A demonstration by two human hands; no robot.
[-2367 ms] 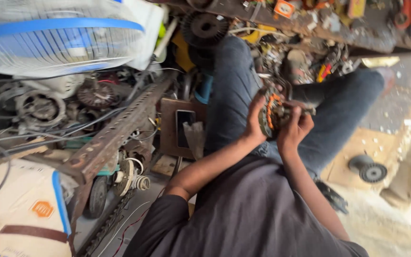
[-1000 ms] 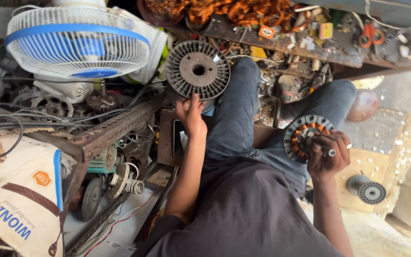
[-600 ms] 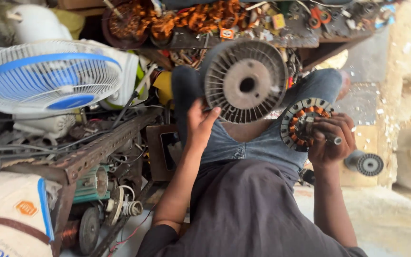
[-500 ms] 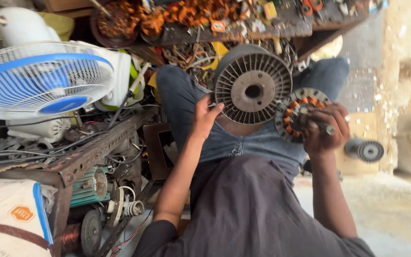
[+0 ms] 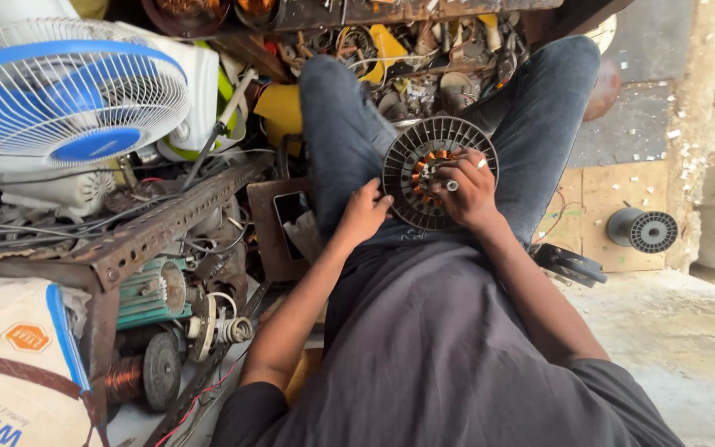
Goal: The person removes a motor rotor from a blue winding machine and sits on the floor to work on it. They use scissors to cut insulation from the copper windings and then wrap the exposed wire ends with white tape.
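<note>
Motor parts and wires are crowding the shelf (image 5: 391, 50) just beyond the knees, and a blue-and-white fan (image 5: 59, 95) and a rusty perforated angle bar (image 5: 151, 232) are blocking the left side. Bare floor (image 5: 688, 331) is lying open on the right, with only a black spool (image 5: 643, 230) standing there.
</note>
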